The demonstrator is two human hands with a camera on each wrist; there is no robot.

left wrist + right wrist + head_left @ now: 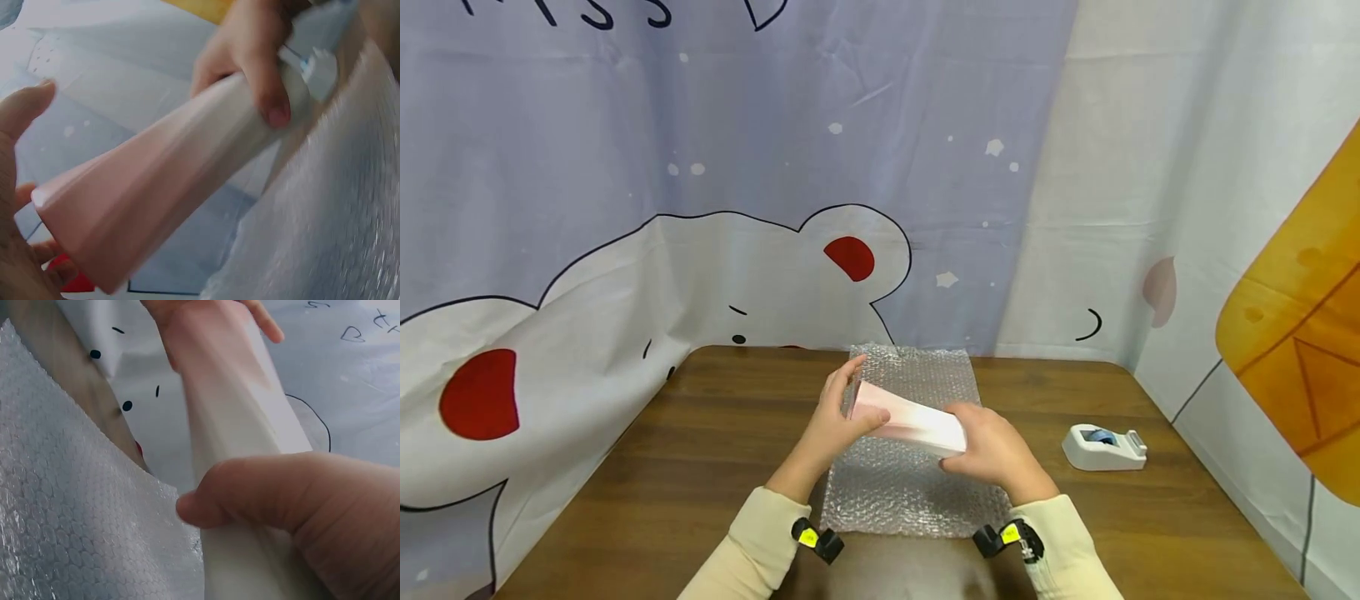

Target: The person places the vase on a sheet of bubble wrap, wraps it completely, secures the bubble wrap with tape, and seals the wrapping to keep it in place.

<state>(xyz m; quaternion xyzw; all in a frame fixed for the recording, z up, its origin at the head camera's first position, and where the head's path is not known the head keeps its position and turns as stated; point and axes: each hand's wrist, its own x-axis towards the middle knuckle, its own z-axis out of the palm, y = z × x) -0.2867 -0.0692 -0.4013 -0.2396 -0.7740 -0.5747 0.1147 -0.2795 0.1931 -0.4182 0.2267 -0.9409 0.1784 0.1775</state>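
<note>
Above bubble wrap (910, 493), I am seeing the right hand (996, 446) gripping the vase (912, 420) by its white end; the long axis is running crosswise between the hands. The left hand (831, 421) is lying spread at the pink end, contact unclear. Vase interior: hidden. Rightward, a tape dispenser (1093, 457) is holding blue tape (1102, 436).

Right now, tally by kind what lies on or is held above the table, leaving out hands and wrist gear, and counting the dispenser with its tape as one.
Vase-shaped item: 1
Bubble wrap sheet: 1
Tape dispenser: 1
Total: 3
</note>
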